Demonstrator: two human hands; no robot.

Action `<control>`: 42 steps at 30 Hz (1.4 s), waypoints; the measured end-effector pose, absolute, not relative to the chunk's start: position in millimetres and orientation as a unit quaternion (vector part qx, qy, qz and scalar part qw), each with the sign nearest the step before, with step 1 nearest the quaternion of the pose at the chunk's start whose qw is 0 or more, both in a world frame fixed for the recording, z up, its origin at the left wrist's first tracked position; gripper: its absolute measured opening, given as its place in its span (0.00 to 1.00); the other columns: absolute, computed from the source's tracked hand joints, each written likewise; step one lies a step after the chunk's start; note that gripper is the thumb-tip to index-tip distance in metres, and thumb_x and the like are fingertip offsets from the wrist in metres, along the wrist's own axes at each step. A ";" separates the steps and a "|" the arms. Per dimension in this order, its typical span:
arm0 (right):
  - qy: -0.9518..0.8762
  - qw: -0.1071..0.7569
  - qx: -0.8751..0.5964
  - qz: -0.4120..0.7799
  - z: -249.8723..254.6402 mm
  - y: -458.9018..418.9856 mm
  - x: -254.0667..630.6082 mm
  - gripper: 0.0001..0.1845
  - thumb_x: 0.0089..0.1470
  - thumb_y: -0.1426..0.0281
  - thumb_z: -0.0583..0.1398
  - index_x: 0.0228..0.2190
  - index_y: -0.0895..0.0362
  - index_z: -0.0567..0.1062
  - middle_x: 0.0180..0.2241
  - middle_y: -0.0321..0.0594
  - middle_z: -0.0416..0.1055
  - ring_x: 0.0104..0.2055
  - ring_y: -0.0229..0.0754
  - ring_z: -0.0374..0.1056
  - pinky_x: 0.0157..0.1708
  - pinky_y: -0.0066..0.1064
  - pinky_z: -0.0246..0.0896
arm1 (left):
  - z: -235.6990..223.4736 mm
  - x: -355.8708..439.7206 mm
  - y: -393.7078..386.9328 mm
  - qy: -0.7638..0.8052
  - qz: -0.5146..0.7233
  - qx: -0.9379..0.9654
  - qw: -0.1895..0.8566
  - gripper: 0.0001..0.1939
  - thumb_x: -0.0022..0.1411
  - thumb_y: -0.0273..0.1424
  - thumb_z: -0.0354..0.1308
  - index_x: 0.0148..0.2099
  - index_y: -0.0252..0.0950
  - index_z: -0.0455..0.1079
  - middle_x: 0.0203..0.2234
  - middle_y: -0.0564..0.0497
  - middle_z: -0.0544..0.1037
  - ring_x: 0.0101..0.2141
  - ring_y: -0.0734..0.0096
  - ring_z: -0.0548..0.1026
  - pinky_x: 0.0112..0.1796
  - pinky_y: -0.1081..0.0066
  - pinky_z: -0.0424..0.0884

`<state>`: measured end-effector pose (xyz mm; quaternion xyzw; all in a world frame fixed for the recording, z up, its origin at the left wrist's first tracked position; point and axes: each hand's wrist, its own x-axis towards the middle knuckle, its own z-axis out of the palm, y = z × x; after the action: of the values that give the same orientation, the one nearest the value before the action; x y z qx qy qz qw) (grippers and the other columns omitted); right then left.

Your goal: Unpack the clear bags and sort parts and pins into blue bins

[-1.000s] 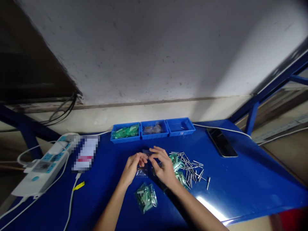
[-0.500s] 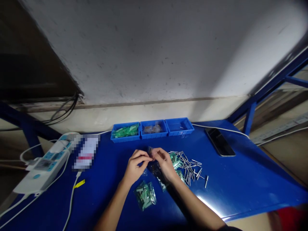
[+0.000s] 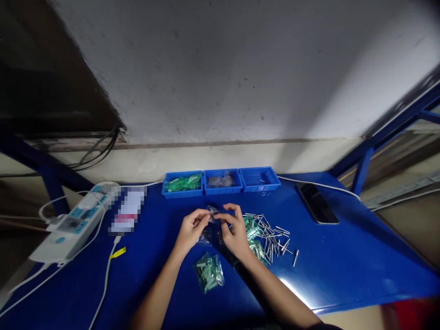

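Observation:
My left hand (image 3: 190, 229) pinches the edge of a small clear plastic bag (image 3: 213, 209) between thumb and fingertips. My right hand (image 3: 235, 233) faces it with the fingers apart, the index fingertip at the bag's edge. What the bag holds is too small to make out. Beneath my hands, another clear bag (image 3: 205, 239) lies on the table, partly covered. Nearer me is a clear packet with green contents (image 3: 208, 272). Just right of my right hand, more green packets (image 3: 252, 228) lie against a loose pile of thin metal rods (image 3: 271, 238).
Along the wall stand three blue bins: one with green packets (image 3: 165, 189), one with small clear bags (image 3: 222, 189), one with a few thin pieces (image 3: 260, 187). A black phone (image 3: 318, 203) lies right; a white power strip (image 3: 74, 224), cables and a blurred-out phone-like item (image 3: 128, 211) lie left.
My hands came together at the bag, then my right fingers spread apart while my left fingers closed on its edge. The view has shifted slightly; the packets and rods stay put.

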<state>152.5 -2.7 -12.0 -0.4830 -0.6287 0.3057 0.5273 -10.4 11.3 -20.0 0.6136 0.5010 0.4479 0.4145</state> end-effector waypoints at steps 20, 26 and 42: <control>-0.400 0.800 -0.422 -0.150 86.3 15.3 198.5 0.07 0.52 0.73 0.58 0.35 0.53 0.65 0.32 0.37 0.62 0.34 0.38 0.65 0.34 0.35 0.64 | -21.0 -52.1 1.3 0.526 0.141 0.800 0.253 0.21 0.54 0.37 0.61 0.51 0.48 0.69 0.55 0.47 0.62 0.54 0.49 0.61 0.52 0.49 0.58; -0.732 0.452 -0.508 -0.033 51.4 44.1 176.0 0.08 0.51 0.69 0.59 0.36 0.53 0.73 0.42 0.46 0.68 0.53 0.55 0.57 0.49 0.51 0.56 | -21.2 -34.7 5.5 0.519 0.246 0.753 0.322 0.04 0.56 0.29 0.57 0.36 0.39 0.67 0.33 0.53 0.72 0.33 0.69 0.71 0.38 0.67 0.66; -0.450 0.467 -0.439 0.622 -7.2 4.7 133.2 0.16 0.45 0.61 0.63 0.35 0.58 0.73 0.23 0.33 0.68 0.25 0.35 0.63 0.28 0.27 0.58 | -15.2 -17.9 1.5 0.463 0.465 0.701 0.279 0.11 0.60 0.23 0.49 0.30 0.36 0.72 0.44 0.45 0.70 0.42 0.66 0.71 0.45 0.65 0.67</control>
<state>133.2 4.7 -7.2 -0.4391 -0.4505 0.6215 0.4669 -17.9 1.5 -15.2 0.7011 0.4630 0.4651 0.2788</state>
